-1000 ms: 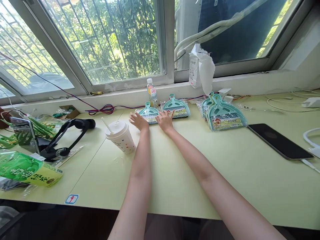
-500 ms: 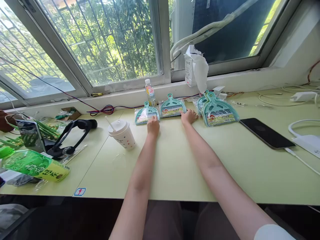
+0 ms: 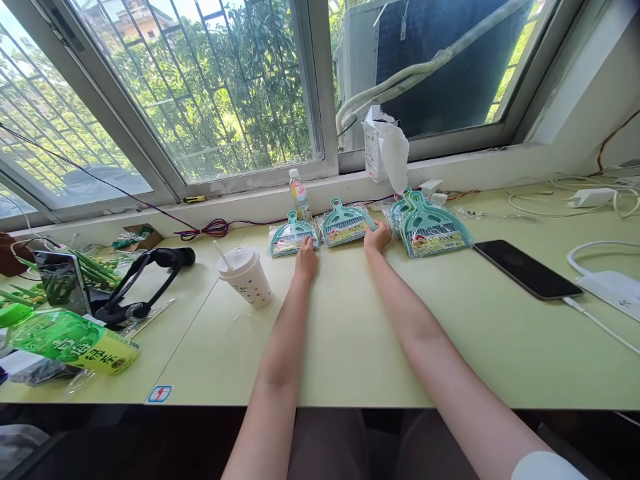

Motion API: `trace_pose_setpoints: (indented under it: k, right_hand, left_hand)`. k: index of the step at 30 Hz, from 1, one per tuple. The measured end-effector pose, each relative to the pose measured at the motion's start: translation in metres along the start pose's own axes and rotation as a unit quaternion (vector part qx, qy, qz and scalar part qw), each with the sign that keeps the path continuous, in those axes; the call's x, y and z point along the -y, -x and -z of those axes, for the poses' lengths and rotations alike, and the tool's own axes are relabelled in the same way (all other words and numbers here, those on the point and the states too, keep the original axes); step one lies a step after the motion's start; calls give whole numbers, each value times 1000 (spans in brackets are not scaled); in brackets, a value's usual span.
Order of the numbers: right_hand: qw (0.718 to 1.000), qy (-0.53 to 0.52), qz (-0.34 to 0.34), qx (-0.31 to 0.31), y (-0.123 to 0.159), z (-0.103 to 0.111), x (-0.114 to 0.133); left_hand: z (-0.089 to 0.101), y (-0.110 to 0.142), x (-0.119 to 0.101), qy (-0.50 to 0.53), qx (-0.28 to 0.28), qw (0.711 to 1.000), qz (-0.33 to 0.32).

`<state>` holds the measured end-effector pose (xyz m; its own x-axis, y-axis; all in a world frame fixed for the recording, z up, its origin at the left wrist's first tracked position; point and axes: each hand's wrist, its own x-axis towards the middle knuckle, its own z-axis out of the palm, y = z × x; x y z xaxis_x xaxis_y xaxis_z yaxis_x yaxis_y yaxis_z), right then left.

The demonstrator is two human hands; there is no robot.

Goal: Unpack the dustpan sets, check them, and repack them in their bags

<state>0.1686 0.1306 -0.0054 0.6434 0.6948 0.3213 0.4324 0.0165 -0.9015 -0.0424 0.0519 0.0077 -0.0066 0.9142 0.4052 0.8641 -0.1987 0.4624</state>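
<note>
One middle dustpan-and-brush set [image 3: 345,225] is gripped at its right edge by the right hand [image 3: 379,237], the fingers closed on it. The left hand [image 3: 306,260] touches the lower right edge of the left dustpan-and-brush set [image 3: 289,240]; I cannot tell if it pinches. For good handling, I think the fingers should take the firm plastic rim through the wrapper, because loose film may slip, and turn gently. The middle set's handle points away, towards the window, left of the right hand. The stacked dustpan sets [image 3: 434,233] lie just beyond this hand, to the right.
</note>
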Motion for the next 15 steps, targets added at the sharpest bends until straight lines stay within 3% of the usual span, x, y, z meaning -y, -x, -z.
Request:
trace_pose_setpoints:
  k: [5,10,13,15]
  right_hand:
    - [999,-14,30,8,6,6,1]
    - [999,12,41,7,13,16,-2]
    - [999,-1,23,32,16,22,-4]
    - [999,-7,16,44,18,24,-4]
  left_hand:
    - [-7,-10,11,49,11,999,-18]
    - [-5,-21,14,17,-75,996,50]
    - [-4,-23,13,-32,-23,996,76]
    - [-5,-23,12,-57,19,997,55]
